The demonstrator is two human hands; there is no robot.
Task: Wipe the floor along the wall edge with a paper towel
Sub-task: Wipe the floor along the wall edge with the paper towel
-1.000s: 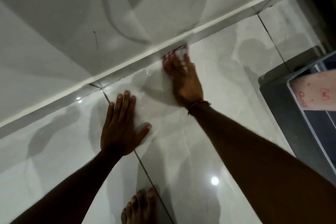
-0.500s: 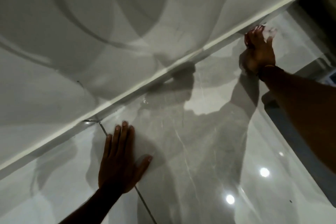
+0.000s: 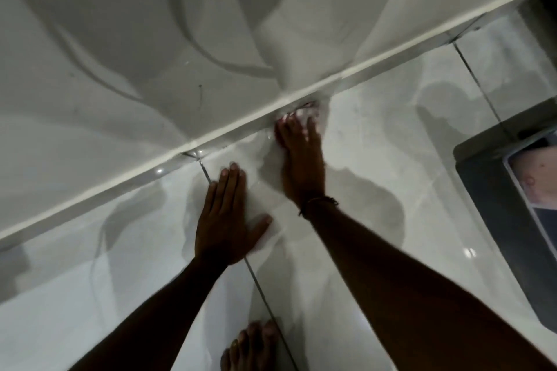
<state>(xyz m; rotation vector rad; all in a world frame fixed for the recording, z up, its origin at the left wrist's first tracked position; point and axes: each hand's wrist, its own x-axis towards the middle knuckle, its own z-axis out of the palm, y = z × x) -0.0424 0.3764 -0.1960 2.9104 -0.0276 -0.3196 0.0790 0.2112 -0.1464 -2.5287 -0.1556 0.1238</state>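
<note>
A glossy pale tiled floor meets a white wall along a diagonal skirting edge. My right hand presses a crumpled white paper towel against the floor right at that edge; only a small part of the towel shows past my fingertips. My left hand lies flat on the floor, fingers spread, just left of and nearer than the right hand, over a dark grout line. It holds nothing.
A dark grey box-like object with a light rim stands on the floor at the right. My bare foot shows at the bottom edge. Shadows of my arms fall on the wall and floor.
My right hand slid the towel back left along the wall edge, from far right to beside my left hand. The left hand stayed planted. The view tilted down again.
</note>
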